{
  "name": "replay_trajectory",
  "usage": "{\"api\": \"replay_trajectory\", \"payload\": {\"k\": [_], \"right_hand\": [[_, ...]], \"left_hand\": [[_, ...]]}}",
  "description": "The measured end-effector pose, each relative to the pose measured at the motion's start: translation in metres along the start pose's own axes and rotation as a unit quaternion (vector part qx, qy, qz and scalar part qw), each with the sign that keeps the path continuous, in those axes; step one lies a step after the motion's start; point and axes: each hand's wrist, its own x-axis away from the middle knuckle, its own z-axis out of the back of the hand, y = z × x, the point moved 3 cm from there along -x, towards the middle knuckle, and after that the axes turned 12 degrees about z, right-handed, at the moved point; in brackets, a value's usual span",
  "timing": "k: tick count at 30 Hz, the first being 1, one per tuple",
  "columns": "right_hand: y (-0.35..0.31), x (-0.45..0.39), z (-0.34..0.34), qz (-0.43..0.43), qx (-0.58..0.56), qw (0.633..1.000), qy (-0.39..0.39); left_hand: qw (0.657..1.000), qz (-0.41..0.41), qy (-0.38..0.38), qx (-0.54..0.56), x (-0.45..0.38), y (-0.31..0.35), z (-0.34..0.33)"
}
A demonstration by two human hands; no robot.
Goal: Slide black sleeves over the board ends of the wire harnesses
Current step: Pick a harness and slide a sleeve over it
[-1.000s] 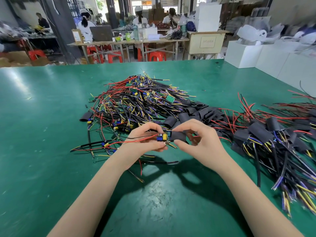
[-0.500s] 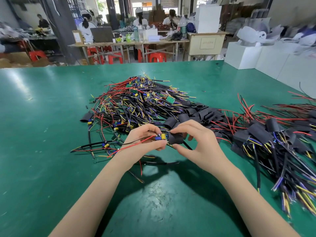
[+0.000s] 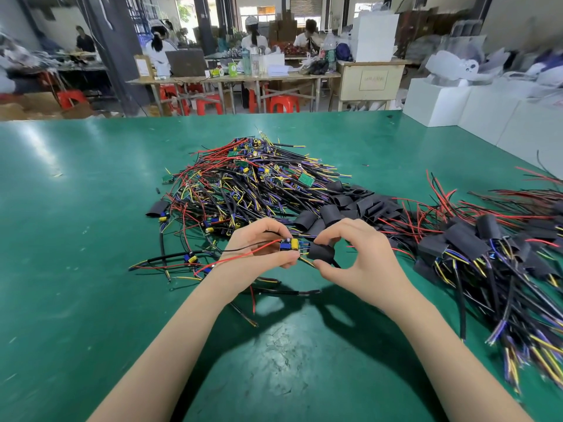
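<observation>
Pinching board point(image 3: 291, 244) in left hand point(image 3: 259, 251), right hand point(image 3: 359, 257) holds unmarked sleeve point(image 3: 321, 254).

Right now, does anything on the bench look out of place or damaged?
Nothing looks damaged. One black sleeve lies apart at the left edge of the unsleeved harness pile, away from the loose sleeves. The left hand holds the board end; the right hand pinches a sleeve.
</observation>
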Motion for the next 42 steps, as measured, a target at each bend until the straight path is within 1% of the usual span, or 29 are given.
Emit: {"api": "replay_trajectory", "payload": {"k": [4, 9, 14, 17, 19, 22, 26, 36, 38, 42], "right_hand": [[0.0009, 0.0011, -0.0017, -0.003, -0.025, 1.000, -0.005], [-0.0019, 0.0018, -0.0050, 0.010, -0.034, 0.999, -0.012], [-0.0015, 0.0013, -0.0058, 0.036, -0.039, 0.999, -0.012], [-0.0010, 0.0001, -0.0053, 0.046, -0.032, 0.998, -0.016], [-0.0007, 0.0000, -0.0048, 0.049, -0.023, 0.998, -0.016], [0.0000, 0.0009, -0.0051, 0.038, -0.014, 0.999, -0.014], [0.0023, 0.0021, -0.0063, 0.001, -0.022, 1.000, -0.011], [0.0041, 0.0041, -0.0062, -0.067, -0.081, 0.994, 0.001], [0.0034, 0.0042, -0.0062, -0.069, -0.088, 0.994, 0.010], [0.0001, 0.0029, -0.0042, -0.039, -0.066, 0.997, 0.012]], "left_hand": [[1.000, 0.010, -0.005, 0.001, 0.0000, -0.0005, -0.0006], [0.999, 0.026, -0.021, 0.016, -0.0012, -0.0027, -0.0009], [0.998, 0.042, -0.018, 0.039, -0.0016, -0.0046, -0.0023], [0.998, 0.041, -0.015, 0.050, -0.0016, -0.0049, -0.0029], [0.999, 0.028, -0.015, 0.038, -0.0014, -0.0048, -0.0029], [1.000, 0.012, -0.009, 0.011, -0.0003, -0.0039, -0.0044], [1.000, 0.000, -0.007, -0.004, -0.0001, -0.0036, -0.0036], [1.000, -0.011, -0.013, 0.005, 0.0001, -0.0029, -0.0013], [1.000, -0.014, -0.011, 0.000, 0.0000, -0.0029, -0.0009], [1.000, 0.001, -0.006, 0.011, -0.0009, -0.0047, -0.0002]]}}
